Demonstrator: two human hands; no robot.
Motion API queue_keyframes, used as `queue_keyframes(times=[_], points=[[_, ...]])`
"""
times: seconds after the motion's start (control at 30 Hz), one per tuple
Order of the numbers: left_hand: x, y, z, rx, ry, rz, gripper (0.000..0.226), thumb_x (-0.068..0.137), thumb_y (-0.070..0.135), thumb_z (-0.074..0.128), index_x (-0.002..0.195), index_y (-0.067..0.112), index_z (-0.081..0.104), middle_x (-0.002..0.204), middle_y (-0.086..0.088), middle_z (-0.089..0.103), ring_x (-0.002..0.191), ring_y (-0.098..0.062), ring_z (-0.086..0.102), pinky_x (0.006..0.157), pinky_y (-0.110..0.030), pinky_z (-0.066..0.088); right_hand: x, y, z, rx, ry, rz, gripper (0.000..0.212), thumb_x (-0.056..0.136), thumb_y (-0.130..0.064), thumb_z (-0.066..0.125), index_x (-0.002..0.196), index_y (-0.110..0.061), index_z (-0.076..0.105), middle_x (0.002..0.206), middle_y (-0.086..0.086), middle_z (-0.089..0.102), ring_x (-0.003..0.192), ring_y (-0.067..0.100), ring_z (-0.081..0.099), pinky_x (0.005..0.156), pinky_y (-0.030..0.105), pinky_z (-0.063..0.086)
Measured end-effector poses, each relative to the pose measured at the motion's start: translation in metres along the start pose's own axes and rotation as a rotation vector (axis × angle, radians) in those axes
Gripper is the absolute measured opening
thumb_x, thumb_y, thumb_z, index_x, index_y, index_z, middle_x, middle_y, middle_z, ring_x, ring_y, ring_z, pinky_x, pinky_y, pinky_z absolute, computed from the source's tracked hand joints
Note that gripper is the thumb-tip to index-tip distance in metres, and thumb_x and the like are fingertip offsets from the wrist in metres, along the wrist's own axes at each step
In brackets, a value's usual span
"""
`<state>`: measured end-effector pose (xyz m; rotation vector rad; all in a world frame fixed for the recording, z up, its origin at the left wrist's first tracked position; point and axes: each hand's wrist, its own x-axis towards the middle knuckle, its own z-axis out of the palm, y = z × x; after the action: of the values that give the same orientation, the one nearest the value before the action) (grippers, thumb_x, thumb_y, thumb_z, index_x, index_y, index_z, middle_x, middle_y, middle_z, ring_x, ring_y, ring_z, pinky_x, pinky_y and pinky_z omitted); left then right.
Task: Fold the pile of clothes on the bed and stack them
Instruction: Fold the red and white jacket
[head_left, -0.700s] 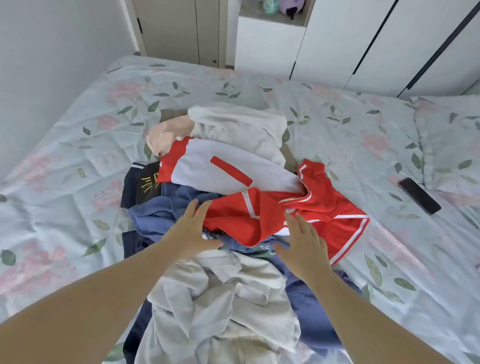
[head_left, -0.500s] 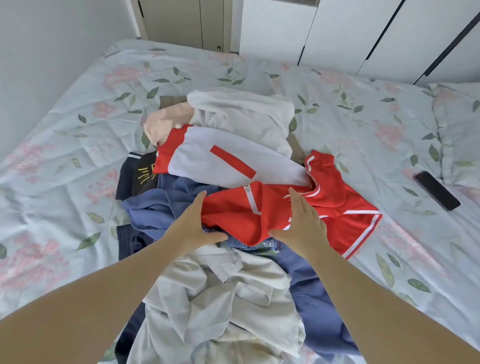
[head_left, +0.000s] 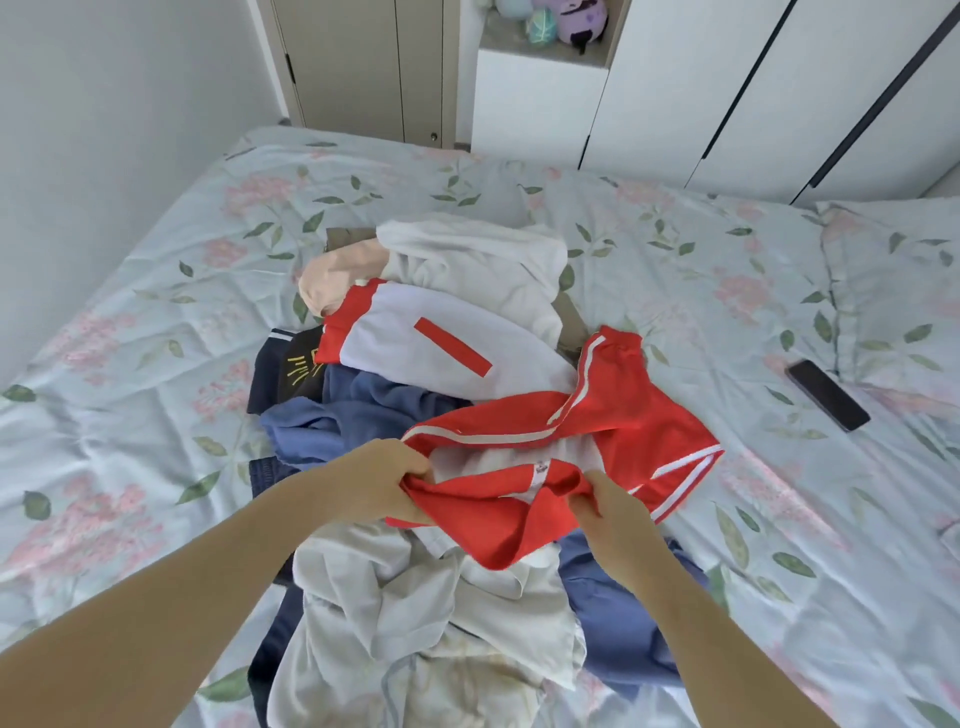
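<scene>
Red garment (head_left: 597, 431): white-striped, on top of the pile of clothes (head_left: 431, 613), its near edge gathered between both hands.
Left hand (head_left: 374, 483): fingers curled and clamped on the left end of this edge.
Right hand (head_left: 613, 514): fingers clamped on the right end.
Pile: middle of the bed (head_left: 130, 364); white top (head_left: 457, 353) and blue cloth (head_left: 374, 410) behind the red one.
Phone (head_left: 827, 395): on the bed at right, well apart from the pile.

We see a pale grey wall (head_left: 104, 130) along the left edge of the bed (head_left: 156, 322). Past its far edge stand beige doors (head_left: 358, 67) and white wardrobe doors (head_left: 727, 88) with dark handles. Between them an open niche (head_left: 597, 36) holds plush toys (head_left: 576, 18). Even daylight fills the room.
</scene>
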<state>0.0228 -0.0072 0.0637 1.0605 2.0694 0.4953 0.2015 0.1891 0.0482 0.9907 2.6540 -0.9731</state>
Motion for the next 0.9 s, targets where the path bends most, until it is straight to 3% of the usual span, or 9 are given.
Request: queue_keyframes(times=[0.2, 0.27, 0.37, 0.47, 0.6, 0.67, 0.73, 0.8, 0.9], points=[[-0.097, 0.072, -0.048, -0.236, -0.086, 0.040, 0.033, 0.076, 0.013, 0.077, 0.054, 0.029, 0.060, 0.047, 0.016, 0.049, 0.049, 0.002, 0.048, 0.057, -0.011, 0.038, -0.100, -0.032, -0.042, 0.323, 0.060, -0.014, 0.027, 0.097, -0.019, 0.048, 0.072, -0.011, 0.043, 0.065, -0.001, 0.042, 0.061, 0.012, 0.037, 0.055, 0.018, 0.033], [-0.131, 0.089, -0.060, -0.410, 0.008, 0.064, 0.020, 0.077, 0.009, 0.076, 0.062, 0.014, 0.064, 0.051, 0.013, 0.055, 0.051, 0.001, 0.052, 0.058, -0.013, 0.042, -0.127, -0.052, -0.059, 0.392, 0.105, -0.030, 0.029, 0.097, -0.020, 0.049, 0.070, -0.012, 0.045, 0.068, -0.001, 0.047, 0.065, 0.014, 0.043, 0.057, 0.017, 0.034], [-0.177, 0.112, -0.070, -0.735, 0.175, 0.147, 0.020, 0.065, 0.034, 0.083, 0.062, 0.020, 0.069, 0.062, 0.001, 0.062, 0.055, -0.006, 0.059, 0.054, -0.017, 0.047, -0.164, -0.088, -0.087, 0.545, 0.115, -0.046, 0.024, 0.098, -0.020, 0.049, 0.077, -0.014, 0.059, 0.076, -0.001, 0.064, 0.075, 0.016, 0.057, 0.065, 0.013, 0.041], [-0.217, 0.140, -0.084, -1.031, 0.251, 0.282, 0.030, 0.061, 0.046, 0.084, 0.068, 0.020, 0.071, 0.069, -0.009, 0.064, 0.057, -0.013, 0.061, 0.052, -0.023, 0.052, -0.206, -0.130, -0.127, 0.987, 0.042, -0.065, 0.018, 0.094, -0.014, 0.052, 0.092, -0.008, 0.068, 0.085, 0.009, 0.073, 0.075, 0.018, 0.068, 0.069, 0.024, 0.055], [-0.252, 0.181, -0.111, -1.282, 0.447, 0.368, 0.032, 0.079, 0.036, 0.066, 0.095, 0.008, 0.068, 0.095, -0.014, 0.070, 0.080, -0.020, 0.068, 0.071, -0.030, 0.057, -0.247, -0.166, -0.182, 1.340, -0.012, -0.286, 0.026, 0.085, -0.020, 0.055, 0.102, -0.004, 0.066, 0.091, 0.015, 0.071, 0.078, 0.025, 0.066, 0.075, 0.034, 0.055], [-0.250, 0.188, -0.107, -1.385, 0.514, 0.315, 0.032, 0.085, 0.035, 0.059, 0.097, 0.008, 0.071, 0.100, -0.015, 0.071, 0.083, -0.021, 0.070, 0.077, -0.034, 0.057, -0.242, -0.169, -0.182, 1.432, -0.021, -0.255, 0.017, 0.091, -0.017, 0.051, 0.089, -0.008, 0.066, 0.077, 0.009, 0.070, 0.071, 0.022, 0.065, 0.074, 0.036, 0.054], [-0.242, 0.186, -0.083, -1.500, 0.485, 0.176, 0.036, 0.090, 0.040, 0.055, 0.080, 0.014, 0.078, 0.093, -0.012, 0.073, 0.078, -0.021, 0.071, 0.070, -0.033, 0.054, -0.227, -0.162, -0.154, 1.432, 0.033, -0.021, 0.020, 0.093, -0.013, 0.048, 0.081, -0.010, 0.063, 0.060, 0.005, 0.065, 0.055, 0.018, 0.062, 0.060, 0.031, 0.052], [-0.229, 0.171, -0.046, -1.487, 0.465, -0.075, 0.037, 0.091, 0.034, 0.054, 0.073, 0.011, 0.077, 0.084, -0.014, 0.073, 0.076, -0.026, 0.070, 0.067, -0.036, 0.053, -0.211, -0.141, -0.107, 1.411, 0.064, 0.228, 0.020, 0.095, -0.011, 0.049, 0.100, -0.003, 0.066, 0.065, 0.011, 0.069, 0.059, 0.022, 0.065, 0.060, 0.031, 0.055], [-0.230, 0.132, 0.009, -1.222, 0.285, -0.353, 0.017, 0.094, 0.010, 0.052, 0.098, 0.002, 0.066, 0.105, -0.023, 0.067, 0.099, -0.033, 0.061, 0.083, -0.046, 0.050, -0.208, -0.103, -0.046, 1.306, 0.155, 0.449, 0.028, 0.094, -0.006, 0.051, 0.118, 0.007, 0.059, 0.070, 0.015, 0.066, 0.063, 0.025, 0.061, 0.065, 0.035, 0.052]])
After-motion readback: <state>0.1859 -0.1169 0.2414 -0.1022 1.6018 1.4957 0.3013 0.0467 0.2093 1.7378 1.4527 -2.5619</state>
